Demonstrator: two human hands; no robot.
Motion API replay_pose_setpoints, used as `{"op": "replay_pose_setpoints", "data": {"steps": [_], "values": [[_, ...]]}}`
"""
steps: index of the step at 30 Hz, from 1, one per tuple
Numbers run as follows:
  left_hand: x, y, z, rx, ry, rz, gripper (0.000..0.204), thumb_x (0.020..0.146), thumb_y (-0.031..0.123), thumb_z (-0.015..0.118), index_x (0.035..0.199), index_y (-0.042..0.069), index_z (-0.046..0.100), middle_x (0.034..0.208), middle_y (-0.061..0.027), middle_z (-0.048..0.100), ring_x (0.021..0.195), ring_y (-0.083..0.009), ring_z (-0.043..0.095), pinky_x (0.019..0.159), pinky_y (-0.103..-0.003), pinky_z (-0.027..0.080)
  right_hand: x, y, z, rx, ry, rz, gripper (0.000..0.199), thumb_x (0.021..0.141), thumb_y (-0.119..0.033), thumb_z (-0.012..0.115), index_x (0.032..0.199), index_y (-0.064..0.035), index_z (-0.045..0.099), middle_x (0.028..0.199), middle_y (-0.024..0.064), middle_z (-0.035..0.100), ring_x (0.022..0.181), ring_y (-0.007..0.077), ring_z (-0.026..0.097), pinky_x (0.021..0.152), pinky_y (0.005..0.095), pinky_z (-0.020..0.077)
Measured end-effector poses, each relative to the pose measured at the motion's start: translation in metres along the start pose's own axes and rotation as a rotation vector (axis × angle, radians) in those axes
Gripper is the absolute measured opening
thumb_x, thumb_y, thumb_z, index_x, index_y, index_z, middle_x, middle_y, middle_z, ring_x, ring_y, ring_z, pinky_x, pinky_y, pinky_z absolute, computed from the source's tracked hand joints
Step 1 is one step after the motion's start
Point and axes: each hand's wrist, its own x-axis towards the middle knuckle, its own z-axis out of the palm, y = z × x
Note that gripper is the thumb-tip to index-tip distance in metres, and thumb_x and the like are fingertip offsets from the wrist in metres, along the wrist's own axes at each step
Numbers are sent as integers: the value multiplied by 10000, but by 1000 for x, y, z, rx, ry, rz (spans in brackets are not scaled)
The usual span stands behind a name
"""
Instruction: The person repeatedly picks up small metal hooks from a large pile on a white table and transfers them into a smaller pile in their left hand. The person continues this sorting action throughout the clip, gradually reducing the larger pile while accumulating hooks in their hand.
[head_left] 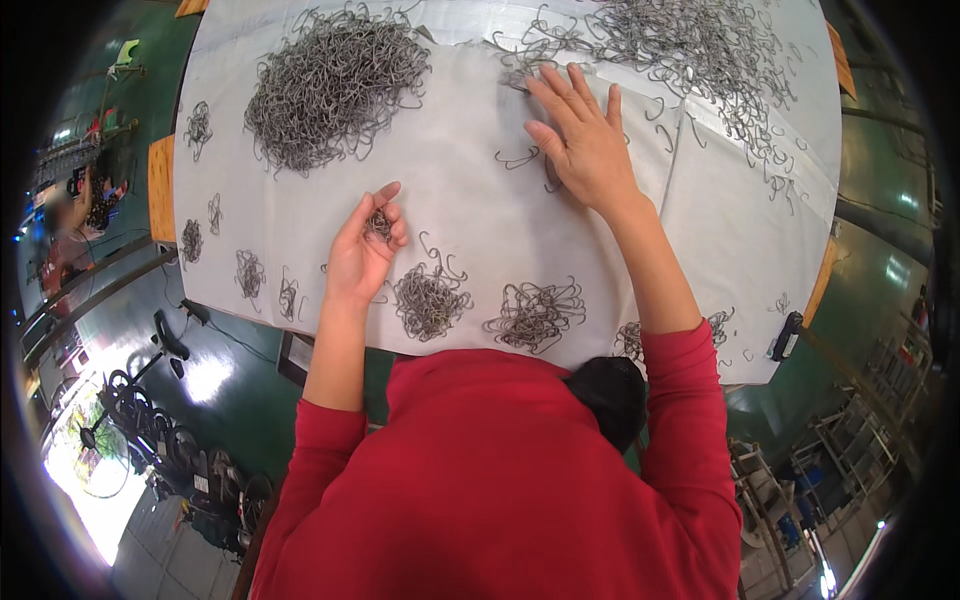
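Risk: spilling metal hooks [378,226] clasped in left hand [363,247], left of frame centre, from slack grip; snagging tangled pile [690,45], upper right, with right hand [590,150], spread and apparently gripping nothing.

Upper-right hook pile [690,42] is cut off by the top edge. Right sleeve [684,375] partly hides a hook cluster [628,341]. Held hooks [378,226] in the left hand [362,258] (partly finger-covered) cannot be counted. Distant person [68,222]: blurred.
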Motion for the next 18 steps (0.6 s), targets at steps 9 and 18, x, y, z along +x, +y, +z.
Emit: {"op": "replay_pose_setpoints", "data": {"steps": [9,18], "values": [[0,1,-5,16,-30,-38,375,955,247,407,1167,-51,488,786,-35,526,696,-145,494,646,-281,419,-82,19,-28,-271,-100,217,566,863,-401,507,1348,-136,386,1445,27,295,1358,249,201,1070,563,50],[2,1,-3,0,-28,-47,377,953,257,415,1167,-45,488,785,-35,512,698,-145,493,638,-280,409,-91,-39,-7,-135,-261,-8,689,783,-425,593,1369,-155,351,1451,75,270,1361,273,183,1057,599,54]]}}
